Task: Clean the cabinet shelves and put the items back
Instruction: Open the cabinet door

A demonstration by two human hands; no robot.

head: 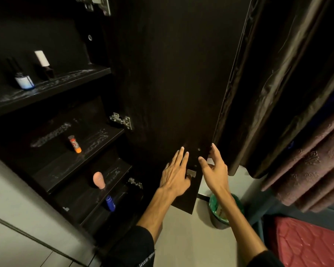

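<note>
A dark wooden cabinet stands open, its door (pixel 174 93) swung toward me. My left hand (pixel 175 176) lies flat on the door's inner face near a small metal latch plate (pixel 191 172). My right hand (pixel 215 169) reaches round the door's free edge with fingers spread. The top shelf (pixel 52 87) carries a blue-labelled bottle (pixel 24 81) and a white-capped dark bottle (pixel 44 65). An orange tube (pixel 75 144) stands on the second shelf. A pink bottle (pixel 99 180) stands on the third, and a blue bottle (pixel 110 203) on the shelf below it.
Dark curtains (pixel 278 93) hang right behind the door. A bin with a green liner (pixel 225 211) sits on the pale floor below the door. A red mattress (pixel 307 241) lies at the lower right. A pale wall (pixel 14 209) borders the cabinet's left side.
</note>
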